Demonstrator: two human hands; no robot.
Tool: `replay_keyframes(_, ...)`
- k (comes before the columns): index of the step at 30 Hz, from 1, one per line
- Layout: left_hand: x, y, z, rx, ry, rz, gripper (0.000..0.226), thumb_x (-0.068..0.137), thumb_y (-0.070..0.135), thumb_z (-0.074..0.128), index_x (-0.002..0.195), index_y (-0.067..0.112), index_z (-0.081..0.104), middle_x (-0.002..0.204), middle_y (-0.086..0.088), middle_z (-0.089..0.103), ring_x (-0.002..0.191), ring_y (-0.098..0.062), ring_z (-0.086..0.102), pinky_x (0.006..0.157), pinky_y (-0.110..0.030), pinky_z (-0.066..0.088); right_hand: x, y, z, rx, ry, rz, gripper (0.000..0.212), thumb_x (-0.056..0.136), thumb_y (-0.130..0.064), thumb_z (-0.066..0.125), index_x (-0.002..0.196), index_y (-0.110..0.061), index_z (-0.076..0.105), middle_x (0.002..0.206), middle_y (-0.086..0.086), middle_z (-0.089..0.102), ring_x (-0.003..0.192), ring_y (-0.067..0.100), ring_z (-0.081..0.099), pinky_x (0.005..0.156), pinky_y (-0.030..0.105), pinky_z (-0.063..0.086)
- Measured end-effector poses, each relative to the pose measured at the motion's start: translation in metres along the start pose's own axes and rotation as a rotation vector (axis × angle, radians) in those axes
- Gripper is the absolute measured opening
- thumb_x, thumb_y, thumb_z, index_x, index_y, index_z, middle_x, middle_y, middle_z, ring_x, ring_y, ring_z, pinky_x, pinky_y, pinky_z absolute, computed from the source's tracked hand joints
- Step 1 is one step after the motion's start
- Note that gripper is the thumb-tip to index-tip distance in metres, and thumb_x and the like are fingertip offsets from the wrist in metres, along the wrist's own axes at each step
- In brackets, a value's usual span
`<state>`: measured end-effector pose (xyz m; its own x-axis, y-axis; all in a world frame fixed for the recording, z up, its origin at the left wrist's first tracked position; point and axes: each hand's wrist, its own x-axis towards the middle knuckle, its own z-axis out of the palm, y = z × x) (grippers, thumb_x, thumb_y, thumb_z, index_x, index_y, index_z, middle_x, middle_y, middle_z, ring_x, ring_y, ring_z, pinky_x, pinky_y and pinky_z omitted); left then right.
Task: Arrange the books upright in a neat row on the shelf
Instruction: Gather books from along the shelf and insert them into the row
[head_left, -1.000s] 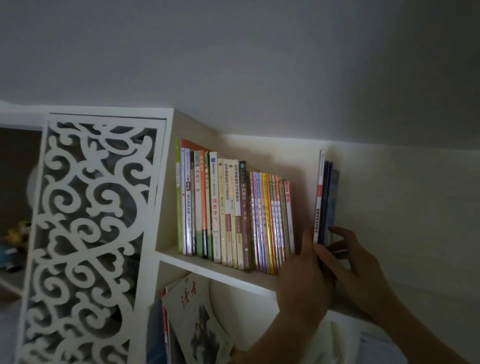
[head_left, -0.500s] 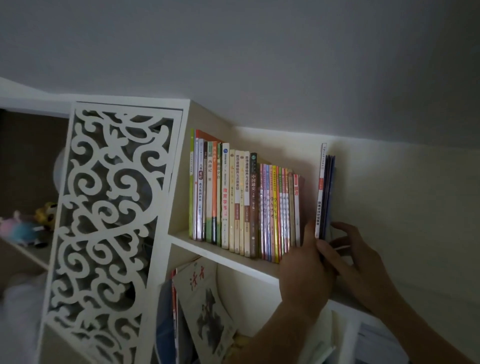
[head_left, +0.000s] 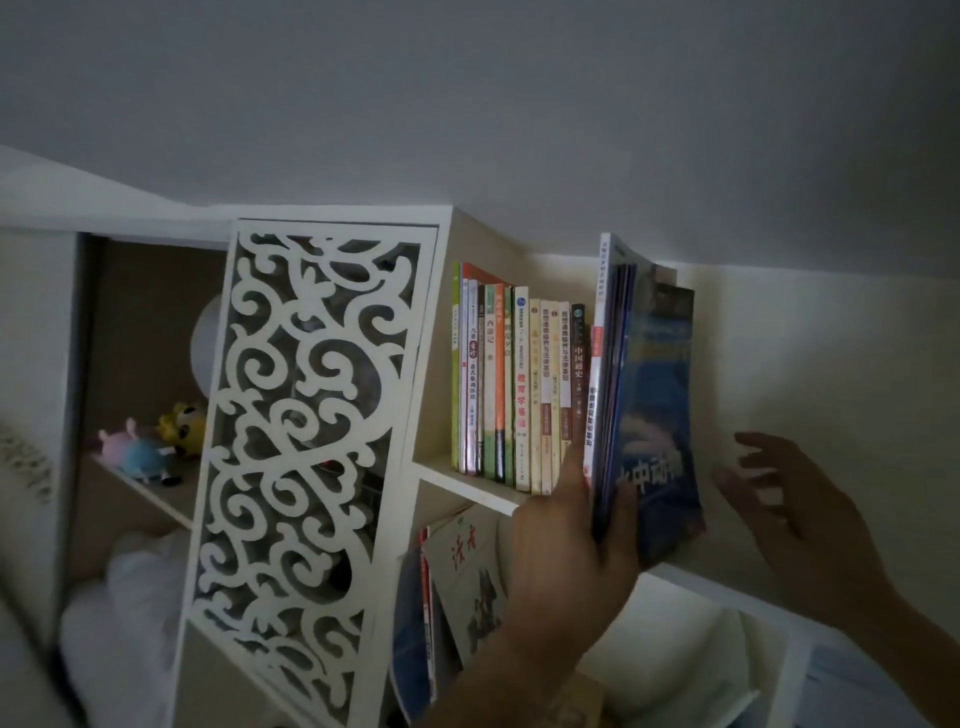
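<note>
The left hand gripped a bundle of thin books near its lower end, thumb across the blue front cover and fingers behind, holding the bundle roughly upright, its foot at the front edge of the white shelf. The bundle stood just at 3 o'clock of the row of upright books, touching or nearly touching the last spine. The right hand hovered at 3 o'clock of the bundle, apart from it, fingers spread and relaxed, holding nothing. At 9 o'clock of the row stood a white fretwork panel, and beyond it plush toys lay on a lower shelf. More books leaned in the compartment at 6 o'clock.
</note>
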<state>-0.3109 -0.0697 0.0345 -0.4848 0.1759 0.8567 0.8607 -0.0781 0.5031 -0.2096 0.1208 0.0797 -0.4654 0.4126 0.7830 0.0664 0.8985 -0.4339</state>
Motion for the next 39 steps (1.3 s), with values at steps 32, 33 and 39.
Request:
replay_keyframes(32,0.005,-0.068,-0.163,0.416,0.168,-0.015,0.027,0.098,0.036,0.058,0.123,0.037,0.051,0.064,0.020,0.063,0.070,-0.002,0.066,0.049,-0.009,0.047,0.201,-0.213,0.120,-0.206,-0.340,-0.610,0.018,0.097,-0.026,0.066,0.115,-0.023,0.069,0.118,-0.003,0.063,0.109,0.013,0.062,0.095,0.033,0.052)
replay_keyframes(33,0.005,-0.068,-0.163,0.414,0.169,-0.018,0.027,0.098,0.033,0.060,0.125,0.035,0.054,0.065,0.020,0.064,0.068,-0.001,0.066,0.051,-0.008,0.047,0.202,-0.207,0.122,-0.198,-0.355,-0.611,0.020,0.096,-0.025,0.068,0.115,-0.021,0.068,0.117,-0.002,0.064,0.109,0.015,0.063,0.094,0.033,0.053)
replay_keyframes(39,0.013,-0.062,-0.164,0.403,0.159,-0.037,0.031,0.094,0.044,0.052,0.121,0.032,0.059,0.068,0.015,0.069,0.055,-0.002,0.066,0.049,-0.022,0.053,0.217,-0.194,0.120,-0.192,-0.542,-0.626,0.034,0.095,-0.027,0.070,0.128,-0.022,0.063,0.123,-0.002,0.067,0.114,0.016,0.063,0.098,0.040,0.053)
